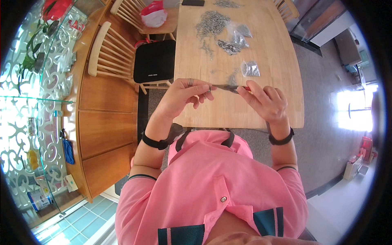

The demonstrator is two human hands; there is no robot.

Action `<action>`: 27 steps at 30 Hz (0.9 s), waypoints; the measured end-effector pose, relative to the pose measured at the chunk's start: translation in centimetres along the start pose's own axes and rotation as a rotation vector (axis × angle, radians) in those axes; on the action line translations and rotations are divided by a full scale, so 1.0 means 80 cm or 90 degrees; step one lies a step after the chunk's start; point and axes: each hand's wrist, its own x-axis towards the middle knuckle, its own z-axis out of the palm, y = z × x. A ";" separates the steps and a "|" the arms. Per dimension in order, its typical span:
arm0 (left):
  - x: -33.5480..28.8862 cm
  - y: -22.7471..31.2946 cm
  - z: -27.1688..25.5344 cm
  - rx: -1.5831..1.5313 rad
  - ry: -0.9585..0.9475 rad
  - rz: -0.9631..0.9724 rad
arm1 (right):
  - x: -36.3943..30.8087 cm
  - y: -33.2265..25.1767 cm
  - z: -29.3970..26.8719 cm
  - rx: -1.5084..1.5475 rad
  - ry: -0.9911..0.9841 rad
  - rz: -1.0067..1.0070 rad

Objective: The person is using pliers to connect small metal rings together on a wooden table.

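Note:
My right hand (267,102) is closed round the red handles of a pair of pliers (227,87), whose dark jaws point left. At the tip of the jaws, my left hand (179,98) pinches a small metal piece (210,89), too small to make out exactly. Both hands are above the near part of the wooden table (261,116). Just beyond the pliers lies a small heap of thin metal pieces (233,77), with a clear bag of silvery rings (250,68) to its right.
Farther back lie a large pile of metal chain links (212,23), dark rings (228,47) and clear plastic bags (238,34). A phone (193,2) rests at the far edge. A chair with a black seat (154,61) stands left, beside a wooden cabinet (107,126).

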 end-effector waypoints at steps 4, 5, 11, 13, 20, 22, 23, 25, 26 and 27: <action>0.005 -0.005 -0.001 -0.038 -0.031 -0.007 | -0.005 -0.003 0.003 0.012 0.014 0.013; 0.008 -0.006 -0.001 -0.037 -0.042 0.000 | -0.009 -0.004 0.009 0.072 0.010 0.060; 0.036 -0.020 -0.001 0.066 -0.043 0.075 | -0.036 -0.028 0.025 0.237 0.005 0.257; 0.066 -0.040 -0.026 0.127 -0.005 0.032 | -0.053 -0.036 0.025 0.242 -0.005 0.295; 0.254 -0.204 -0.145 0.446 0.229 0.024 | -0.090 -0.070 0.005 0.177 -0.004 0.439; 0.299 -0.235 -0.161 0.538 0.289 0.076 | -0.093 -0.080 -0.010 0.170 -0.029 0.479; 0.319 -0.245 -0.161 0.538 0.345 0.103 | -0.095 -0.086 -0.018 0.160 -0.034 0.484; 0.352 -0.259 -0.159 0.531 0.397 0.133 | -0.102 -0.096 -0.032 0.094 -0.060 0.492; 0.367 -0.266 -0.157 0.504 0.418 0.114 | -0.107 -0.101 -0.040 0.087 -0.073 0.501; 0.381 -0.271 -0.156 0.477 0.438 0.096 | -0.111 -0.106 -0.047 0.077 -0.077 0.500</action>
